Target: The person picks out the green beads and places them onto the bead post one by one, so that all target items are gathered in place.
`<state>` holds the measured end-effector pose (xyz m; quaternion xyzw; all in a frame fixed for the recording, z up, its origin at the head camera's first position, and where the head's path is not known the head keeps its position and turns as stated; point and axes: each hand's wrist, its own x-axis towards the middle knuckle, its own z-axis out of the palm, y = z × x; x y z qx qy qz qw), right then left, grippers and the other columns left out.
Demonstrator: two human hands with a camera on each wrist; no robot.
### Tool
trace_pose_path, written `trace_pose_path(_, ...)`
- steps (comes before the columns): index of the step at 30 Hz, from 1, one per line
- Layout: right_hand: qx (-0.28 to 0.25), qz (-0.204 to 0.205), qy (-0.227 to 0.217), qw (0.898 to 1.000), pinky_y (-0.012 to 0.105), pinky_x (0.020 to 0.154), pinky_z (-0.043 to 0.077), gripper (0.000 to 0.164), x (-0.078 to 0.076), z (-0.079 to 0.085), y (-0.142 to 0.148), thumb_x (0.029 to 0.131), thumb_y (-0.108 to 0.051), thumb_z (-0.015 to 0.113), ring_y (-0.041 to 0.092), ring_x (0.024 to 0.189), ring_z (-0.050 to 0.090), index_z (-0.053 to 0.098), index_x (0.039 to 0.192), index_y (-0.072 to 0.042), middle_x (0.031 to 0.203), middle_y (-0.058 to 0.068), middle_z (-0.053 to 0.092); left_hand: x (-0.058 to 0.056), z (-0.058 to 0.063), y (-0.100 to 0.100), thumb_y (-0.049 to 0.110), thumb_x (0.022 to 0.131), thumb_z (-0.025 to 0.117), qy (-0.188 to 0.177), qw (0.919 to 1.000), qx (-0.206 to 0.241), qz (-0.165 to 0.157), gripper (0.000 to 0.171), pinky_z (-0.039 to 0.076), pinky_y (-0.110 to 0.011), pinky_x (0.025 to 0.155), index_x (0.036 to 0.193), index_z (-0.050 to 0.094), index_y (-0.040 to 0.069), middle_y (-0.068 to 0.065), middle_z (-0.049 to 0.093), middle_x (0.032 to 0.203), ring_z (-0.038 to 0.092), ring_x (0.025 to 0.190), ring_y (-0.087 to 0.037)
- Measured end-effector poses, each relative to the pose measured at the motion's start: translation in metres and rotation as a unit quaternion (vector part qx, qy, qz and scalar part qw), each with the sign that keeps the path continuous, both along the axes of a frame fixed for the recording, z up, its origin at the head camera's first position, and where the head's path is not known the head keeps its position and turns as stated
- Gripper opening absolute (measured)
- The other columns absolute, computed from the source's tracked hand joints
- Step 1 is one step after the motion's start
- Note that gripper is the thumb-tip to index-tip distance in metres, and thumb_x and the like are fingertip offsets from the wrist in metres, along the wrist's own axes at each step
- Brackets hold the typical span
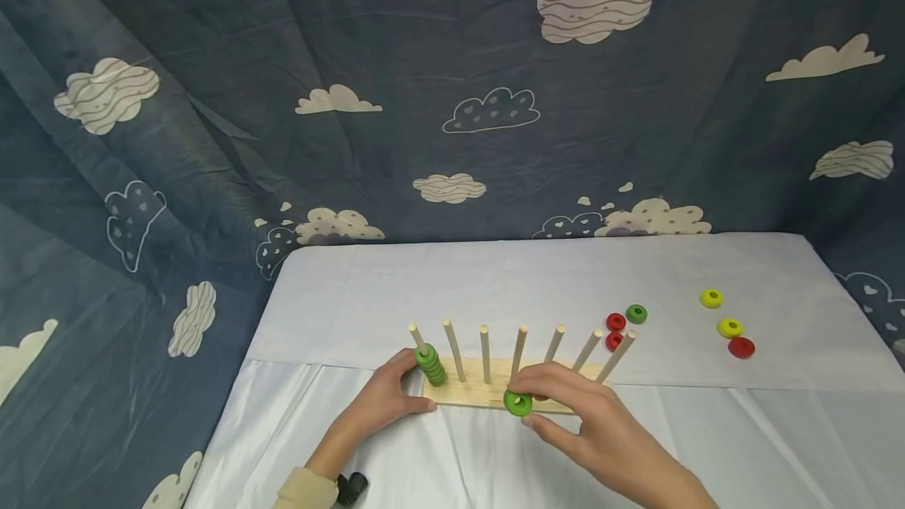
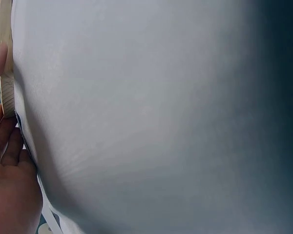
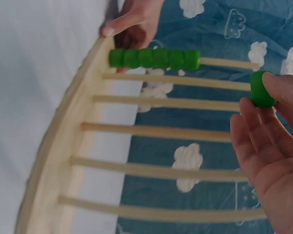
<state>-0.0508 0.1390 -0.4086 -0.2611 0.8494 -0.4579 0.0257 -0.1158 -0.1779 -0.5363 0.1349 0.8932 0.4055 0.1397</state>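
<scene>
A pale wooden peg board (image 1: 470, 393) with a row of upright pegs lies on the white cloth. My left hand (image 1: 385, 399) grips its left end, thumb at the front edge and fingers behind. Several green rings (image 1: 433, 368) are stacked on the leftmost peg, whose tip stands bare above them. Between thumb and fingertips, my right hand (image 1: 590, 422) pinches another green ring (image 3: 262, 90). That ring is off the pegs, in front of the board's middle in the head view. In the right wrist view, the other visible pegs (image 3: 161, 130) carry no rings. The left wrist view mostly shows cloth.
Right of the board lie two red rings (image 1: 616, 322) beside a green ring (image 1: 636, 314). Farther right are two yellow rings (image 1: 711, 298) and a red ring (image 1: 741, 348). A dark cloud-patterned curtain (image 1: 452, 148) hangs behind the table (image 1: 396, 281).
</scene>
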Motion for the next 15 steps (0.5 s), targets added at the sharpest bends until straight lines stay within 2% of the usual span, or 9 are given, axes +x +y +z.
trace_pose_path(6,-0.029,0.033,0.049,0.998,0.028,0.084,0.056,0.051,-0.005,0.005,-0.012,0.083,-0.004,0.078,0.01,0.11,0.058,0.064,0.123,-0.031,0.123,-0.014,0.06,0.001,-0.001,-0.001,0.028,0.073,0.087,0.002,1.0,0.004,-0.003,0.076,0.029,-0.048,0.114,0.14,0.054,0.014,0.003,0.053,0.138,0.039,0.138,-0.025)
trace_pose_path(15,-0.06,0.04,0.112,0.991,0.03,0.086,0.055,0.048,-0.01,0.013,-0.022,0.083,-0.004,0.078,0.013,0.112,0.059,0.065,0.124,-0.025,0.123,-0.011,0.061,0.0,-0.001,-0.001,0.027,0.073,0.087,-0.001,1.0,0.008,-0.003,0.077,0.028,-0.048,0.114,0.14,0.053,0.013,0.001,0.052,0.139,0.038,0.138,-0.026)
